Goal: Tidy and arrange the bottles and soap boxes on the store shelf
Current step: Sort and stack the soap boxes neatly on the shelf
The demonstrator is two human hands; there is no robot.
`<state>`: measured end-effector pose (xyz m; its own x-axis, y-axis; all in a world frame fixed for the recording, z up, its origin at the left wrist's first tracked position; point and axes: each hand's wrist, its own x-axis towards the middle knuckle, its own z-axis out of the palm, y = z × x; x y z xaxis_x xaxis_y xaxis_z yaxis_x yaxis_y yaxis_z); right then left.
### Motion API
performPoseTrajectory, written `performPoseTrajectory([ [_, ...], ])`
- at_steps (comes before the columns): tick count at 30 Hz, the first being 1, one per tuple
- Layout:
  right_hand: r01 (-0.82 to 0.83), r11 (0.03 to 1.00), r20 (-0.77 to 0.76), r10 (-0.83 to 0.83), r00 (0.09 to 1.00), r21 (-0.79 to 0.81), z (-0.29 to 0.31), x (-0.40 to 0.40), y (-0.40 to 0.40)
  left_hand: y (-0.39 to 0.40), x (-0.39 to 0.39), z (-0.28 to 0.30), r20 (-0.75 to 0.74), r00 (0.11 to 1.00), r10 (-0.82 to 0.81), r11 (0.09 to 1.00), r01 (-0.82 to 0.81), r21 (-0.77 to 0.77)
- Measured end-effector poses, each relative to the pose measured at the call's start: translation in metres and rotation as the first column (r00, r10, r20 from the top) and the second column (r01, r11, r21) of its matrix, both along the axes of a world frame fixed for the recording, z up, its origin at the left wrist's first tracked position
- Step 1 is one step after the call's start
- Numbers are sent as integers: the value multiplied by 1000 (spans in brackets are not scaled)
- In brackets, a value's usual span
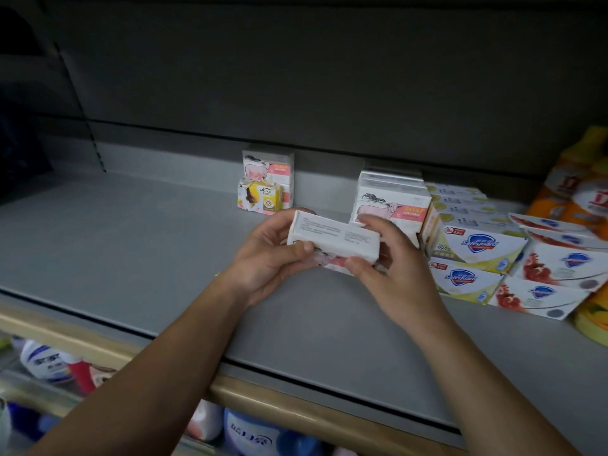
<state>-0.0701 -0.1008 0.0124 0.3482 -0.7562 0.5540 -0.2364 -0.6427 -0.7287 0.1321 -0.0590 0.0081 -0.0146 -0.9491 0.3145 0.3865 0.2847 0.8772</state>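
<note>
From the head view, a white soap box is held above the shelf, pinched at its ends by the curled fingers of the left hand and right hand. It is best kept level and set squarely beside the cow-print stack just beyond the right fingers. Printed text shows on top; its edges look slightly worn.

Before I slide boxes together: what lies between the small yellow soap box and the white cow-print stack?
Bare grey shelf between yellow box and stack, head view.
</note>
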Motion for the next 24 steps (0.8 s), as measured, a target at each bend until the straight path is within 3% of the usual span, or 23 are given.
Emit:
performPoseTrajectory([
  [8,78,988,-118,-94,988,-134,0,1,3,0,-3,-1,102,987,126,992,-123,-37],
  [16,195,930,-232,-274,933,-313,-5,19,12,-1,-7,-5,160,983,92,996,-92,-5],
  [21,199,912,-272,-306,913,-357,0,18,15,-2,-4,-3,46,998,36,999,-35,-16],
  [23,221,895,-256,-335,907,-387,10,13,13,-6,-1,-3,115,973,203,977,-209,43],
  [24,233,888,-248,-348,904,-397,17,10,12,-9,1,-5,276,901,336,932,-361,43],
])
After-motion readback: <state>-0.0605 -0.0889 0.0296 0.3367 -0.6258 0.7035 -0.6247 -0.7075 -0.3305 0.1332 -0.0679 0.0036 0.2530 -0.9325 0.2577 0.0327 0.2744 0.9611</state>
